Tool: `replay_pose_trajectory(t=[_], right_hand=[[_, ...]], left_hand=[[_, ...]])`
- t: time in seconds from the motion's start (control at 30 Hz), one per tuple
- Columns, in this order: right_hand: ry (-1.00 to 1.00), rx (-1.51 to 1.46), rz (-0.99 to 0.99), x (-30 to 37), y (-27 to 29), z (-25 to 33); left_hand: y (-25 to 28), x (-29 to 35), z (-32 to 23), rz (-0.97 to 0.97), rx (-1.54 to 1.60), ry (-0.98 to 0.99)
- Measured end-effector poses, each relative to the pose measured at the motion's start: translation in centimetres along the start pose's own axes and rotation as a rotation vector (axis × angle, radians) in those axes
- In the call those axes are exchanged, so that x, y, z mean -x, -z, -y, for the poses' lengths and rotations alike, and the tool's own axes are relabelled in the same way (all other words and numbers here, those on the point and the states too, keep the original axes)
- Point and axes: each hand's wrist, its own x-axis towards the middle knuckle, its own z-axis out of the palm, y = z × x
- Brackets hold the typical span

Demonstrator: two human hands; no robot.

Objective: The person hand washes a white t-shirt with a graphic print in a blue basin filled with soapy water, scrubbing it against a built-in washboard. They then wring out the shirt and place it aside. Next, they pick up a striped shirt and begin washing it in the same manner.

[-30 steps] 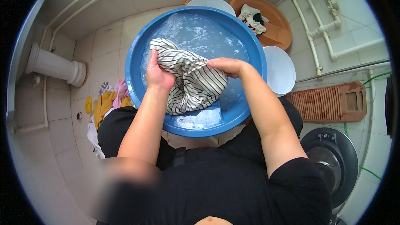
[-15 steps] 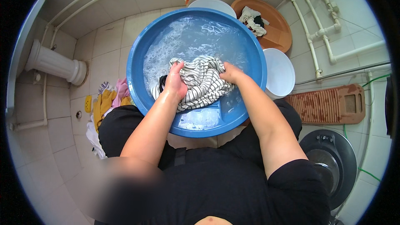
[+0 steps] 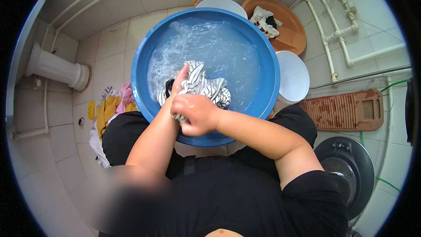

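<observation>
A wet, white-and-black striped garment [image 3: 217,90] is bunched in soapy water in a large blue tub [image 3: 272,83]. My right hand [image 3: 197,113] is closed in a fist around a fold of it, crossed over my left wrist above the tub's near side. My left hand [image 3: 179,84] holds the garment from its left side, thumb stretched upward; cloth hides most of its fingers. Beside the left hand a black piece of cloth [image 3: 169,86] shows in the water.
A brown ribbed washboard [image 3: 331,110], a white bucket [image 3: 294,77] and a dark basin [image 3: 364,171] are at the right. Behind stands an orange-brown basin [image 3: 294,35] with clothes. Clothes [image 3: 107,109] lie on the left floor by a white pipe [image 3: 59,68].
My right hand has moved left and nearer, from the garment's right side to over my left wrist, drawing a fold along. The garment is bunched smaller; my left hand has shifted little.
</observation>
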Motion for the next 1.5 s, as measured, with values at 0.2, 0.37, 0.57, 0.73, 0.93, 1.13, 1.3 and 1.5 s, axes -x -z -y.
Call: replay_pose_trajectory(t=[0.2, 0.37, 0.57, 0.73, 0.93, 1.13, 1.3, 1.5], right_hand=[[-0.118, 0.306, -0.404, 0.2, -0.7, -5.6], [-0.921, 0.010, -0.581, 0.7, 0.6, -11.9], [-1.088, 0.187, -0.546, 5.8, 4.3, -18.9], [-1.169, -0.024, 0.179, 6.9, 5.5, -19.2], [-0.847, 0.151, -0.322, 3.7, 3.4, -15.2], [-0.044, 0.029, -0.251, -1.1, -0.4, -1.5], [0.041, 0.193, -0.230, -1.0, -0.6, -1.3], [-0.533, 0.324, -0.474, 0.1, 1.5, -8.8]], left_hand=[[-0.1, 0.0, 1.3, -0.349, -0.118, -0.022], [-2.8, 1.0, 1.6, -0.272, -0.090, 0.007], [-3.0, 0.8, 2.4, -0.345, -0.104, -0.169], [-0.9, -0.6, 2.2, -0.390, -0.085, -0.359], [-2.5, 0.2, 1.9, -0.268, -0.002, -0.249], [-0.9, 0.8, 0.5, -0.092, -0.240, -0.162], [-2.6, 2.8, 1.5, -0.090, -0.153, -0.186], [-3.5, 1.0, 2.5, -0.345, -0.101, -0.019]])
